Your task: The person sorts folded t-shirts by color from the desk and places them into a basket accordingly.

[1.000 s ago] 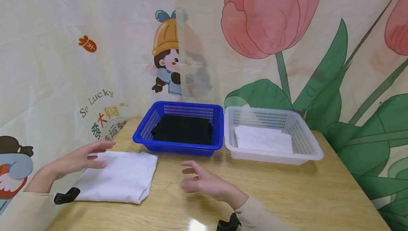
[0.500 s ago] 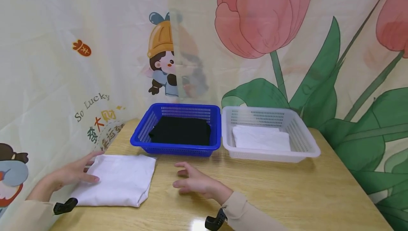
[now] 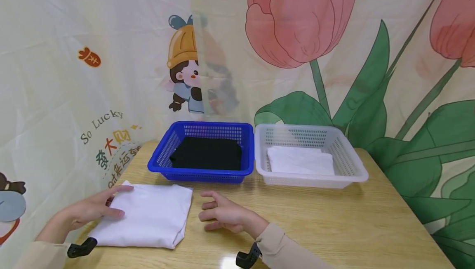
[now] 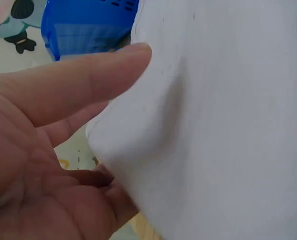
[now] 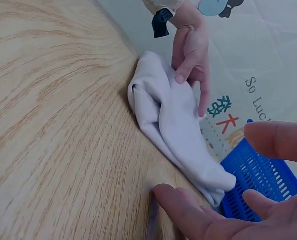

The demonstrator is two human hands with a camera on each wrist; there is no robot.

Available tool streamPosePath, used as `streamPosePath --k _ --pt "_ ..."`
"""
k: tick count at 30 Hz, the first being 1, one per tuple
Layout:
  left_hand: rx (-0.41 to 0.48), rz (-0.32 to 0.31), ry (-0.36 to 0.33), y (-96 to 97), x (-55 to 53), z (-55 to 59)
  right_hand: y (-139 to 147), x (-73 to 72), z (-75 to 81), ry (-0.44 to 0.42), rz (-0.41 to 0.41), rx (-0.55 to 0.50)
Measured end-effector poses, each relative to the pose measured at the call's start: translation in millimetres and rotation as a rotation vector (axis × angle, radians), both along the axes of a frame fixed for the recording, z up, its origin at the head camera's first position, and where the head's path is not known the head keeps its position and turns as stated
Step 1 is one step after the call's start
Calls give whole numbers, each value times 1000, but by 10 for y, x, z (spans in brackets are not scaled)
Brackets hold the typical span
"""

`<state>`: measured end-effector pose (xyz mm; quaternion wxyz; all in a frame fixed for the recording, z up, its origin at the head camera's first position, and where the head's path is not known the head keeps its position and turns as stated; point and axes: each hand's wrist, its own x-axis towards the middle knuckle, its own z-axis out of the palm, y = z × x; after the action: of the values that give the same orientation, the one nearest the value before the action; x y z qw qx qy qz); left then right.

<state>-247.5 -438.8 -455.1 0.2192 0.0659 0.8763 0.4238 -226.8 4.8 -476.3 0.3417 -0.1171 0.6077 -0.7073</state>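
Note:
A folded white cloth [image 3: 148, 215] lies on the table at the left. At its left edge is my left hand [image 3: 92, 209]; its thumb [image 4: 123, 65] reaches over the cloth's top, and in the left wrist view the other fingers meet the edge, their tips partly hidden. My right hand [image 3: 230, 215] hovers just right of the cloth, fingers spread and loosely bent, holding nothing. Seen from the right wrist, the cloth [image 5: 173, 120] shows its layered folds between the two hands.
A blue basket [image 3: 208, 177] behind the cloth holds a folded black cloth [image 3: 208, 153]. Beside it to the right, a white basket [image 3: 308, 181] holds another folded white cloth [image 3: 300, 161]. A printed curtain [image 3: 230, 46] hangs behind the wooden table [image 3: 334, 223].
My left hand has come down to the cloth's left edge, and the cloth has shifted a little to the right. The right hand has barely moved. The head view has turned slightly right.

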Motion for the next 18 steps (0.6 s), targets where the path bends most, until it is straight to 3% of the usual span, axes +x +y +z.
streamPosePath --k 4,11,14,18 --pt "15 -21 -35 40 48 6 -38 11 10 -17 4 -14" --pt "53 -82 -90 -81 107 -22 -157 -3 -6 -60 18 -44" --pt "98 -120 -147 -76 104 -51 -220 -29 -38 -81 -13 -67" --pt "143 -133 -170 -55 92 -69 -292 -54 -57 -104 -61 -90"
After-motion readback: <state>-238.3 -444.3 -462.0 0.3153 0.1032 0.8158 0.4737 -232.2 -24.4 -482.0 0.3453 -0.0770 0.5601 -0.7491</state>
